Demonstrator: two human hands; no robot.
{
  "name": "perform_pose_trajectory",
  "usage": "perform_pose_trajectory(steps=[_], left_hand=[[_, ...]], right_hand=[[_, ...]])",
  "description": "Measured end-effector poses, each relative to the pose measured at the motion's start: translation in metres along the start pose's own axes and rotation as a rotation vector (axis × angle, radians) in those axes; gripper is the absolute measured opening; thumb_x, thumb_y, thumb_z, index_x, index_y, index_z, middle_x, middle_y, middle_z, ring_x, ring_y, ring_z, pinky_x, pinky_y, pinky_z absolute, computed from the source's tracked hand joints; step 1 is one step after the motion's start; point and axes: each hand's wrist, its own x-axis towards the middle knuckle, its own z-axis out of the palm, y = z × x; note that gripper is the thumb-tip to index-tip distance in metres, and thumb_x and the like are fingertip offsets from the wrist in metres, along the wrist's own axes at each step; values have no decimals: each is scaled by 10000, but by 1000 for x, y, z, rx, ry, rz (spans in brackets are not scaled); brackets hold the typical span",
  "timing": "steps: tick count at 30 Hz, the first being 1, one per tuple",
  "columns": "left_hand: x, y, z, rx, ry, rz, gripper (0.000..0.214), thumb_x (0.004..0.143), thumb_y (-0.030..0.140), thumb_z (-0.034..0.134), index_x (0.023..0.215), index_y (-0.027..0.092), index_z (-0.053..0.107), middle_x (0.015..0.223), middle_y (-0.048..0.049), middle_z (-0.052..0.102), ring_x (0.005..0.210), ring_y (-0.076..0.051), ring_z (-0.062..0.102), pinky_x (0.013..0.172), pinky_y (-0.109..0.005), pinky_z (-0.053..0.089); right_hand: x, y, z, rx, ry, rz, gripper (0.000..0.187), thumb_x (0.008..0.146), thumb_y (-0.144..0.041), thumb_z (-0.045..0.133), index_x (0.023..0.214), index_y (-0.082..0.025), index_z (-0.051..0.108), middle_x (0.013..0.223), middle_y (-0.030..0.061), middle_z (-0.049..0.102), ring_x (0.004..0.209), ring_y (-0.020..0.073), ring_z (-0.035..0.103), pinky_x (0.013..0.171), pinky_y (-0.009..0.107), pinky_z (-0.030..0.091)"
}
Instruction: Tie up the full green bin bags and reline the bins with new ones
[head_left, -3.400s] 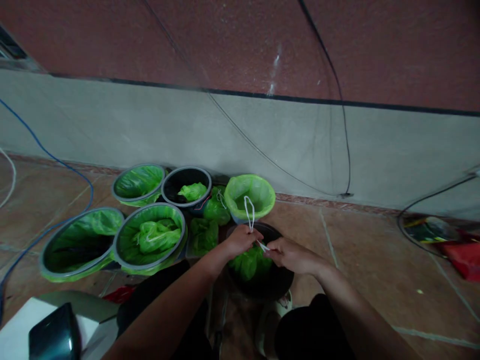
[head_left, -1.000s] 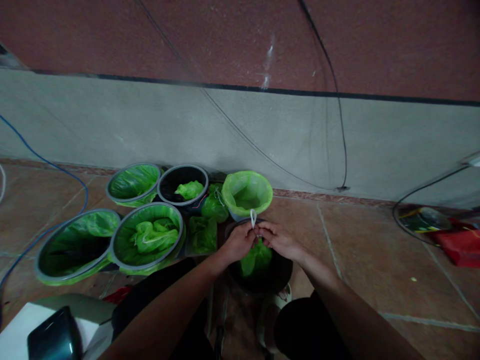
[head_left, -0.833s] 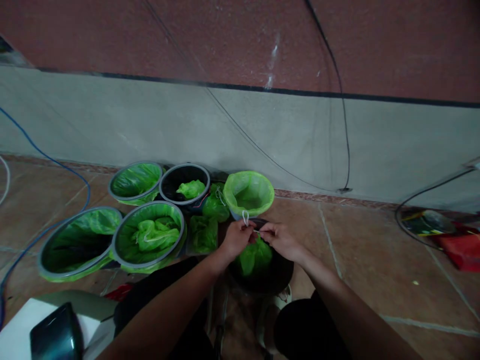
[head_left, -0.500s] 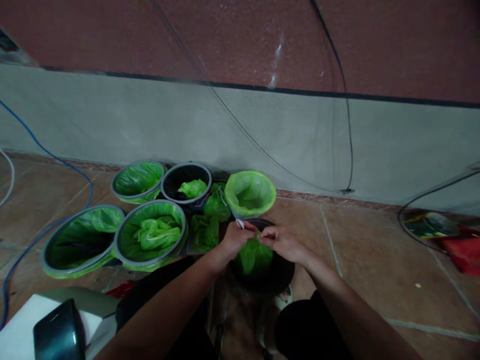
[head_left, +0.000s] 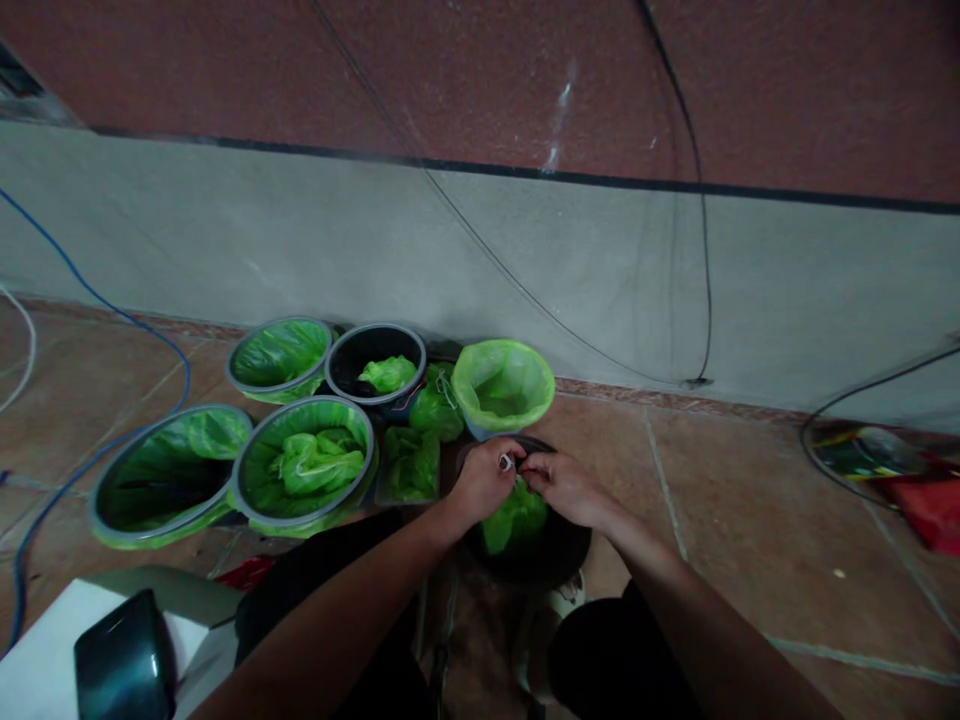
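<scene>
My left hand [head_left: 482, 484] and my right hand [head_left: 560, 486] meet over a black bin [head_left: 551, 560] on the floor. Both are closed, pinching the white drawstring [head_left: 507, 462] of a green plastic bag [head_left: 513, 518] that sits bunched inside the bin. Only a short bit of string shows between the fingertips.
Several bins lined with green bags stand to the left: two large ones [head_left: 169, 490] [head_left: 306, 468], two behind them [head_left: 280, 356] [head_left: 375, 362], and one by the wall [head_left: 503, 384]. Loose green bags [head_left: 411, 464] lie between. Cables run along the wall and floor. A dark object [head_left: 124, 665] sits bottom left.
The tall loop of white drawstring has been drawn down until only a short bit shows. My hands came together over the bin and dropped slightly.
</scene>
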Motion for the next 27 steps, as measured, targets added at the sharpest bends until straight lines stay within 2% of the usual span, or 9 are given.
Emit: perform_pose_trajectory(steps=[4,9,12,16,19,22,27], left_hand=[[-4,5,3,13,16,5,281,780,23,515,916,183,701,853,-12,718,792,-136,644,796,-258,511],[-8,11,5,52,50,-7,214,821,66,537,929,174,686,872,-31,706,813,-148,640,810,-273,504],[-7,10,4,68,44,-61,165,815,89,574,907,174,681,864,-24,695,802,-146,629,787,-268,492],[-4,7,3,45,1,-152,110,811,119,601,868,171,678,831,-8,682,773,-135,610,738,-249,467],[-2,7,1,32,-41,-197,52,815,159,621,820,168,672,801,-4,674,757,-134,598,720,-248,456],[-2,8,0,56,-63,-228,60,818,203,639,777,167,665,771,-5,665,744,-138,590,705,-253,448],[-2,7,-1,154,-112,-258,122,833,273,641,809,161,683,776,-22,678,739,-149,603,685,-258,448]], right_hand=[[2,-1,3,63,39,75,230,882,-260,458,716,-207,607,642,8,568,601,146,509,589,268,374],[1,-8,-1,290,-85,140,192,865,-266,486,787,-198,647,701,-3,613,560,121,534,570,249,429],[0,-13,-6,373,-98,211,186,846,-297,529,745,-186,639,678,-12,600,556,106,531,560,227,438],[0,-9,-6,410,-108,233,132,804,-272,564,764,-183,652,691,-10,625,574,97,530,542,197,419],[2,4,0,323,-71,190,142,809,-261,551,774,-187,668,687,-6,637,576,102,530,545,198,413],[4,13,5,135,15,104,172,821,-230,527,792,-195,693,715,4,668,618,117,558,586,214,422],[2,5,3,-140,52,72,212,811,-148,506,820,-204,710,770,15,709,705,137,613,664,231,425]])
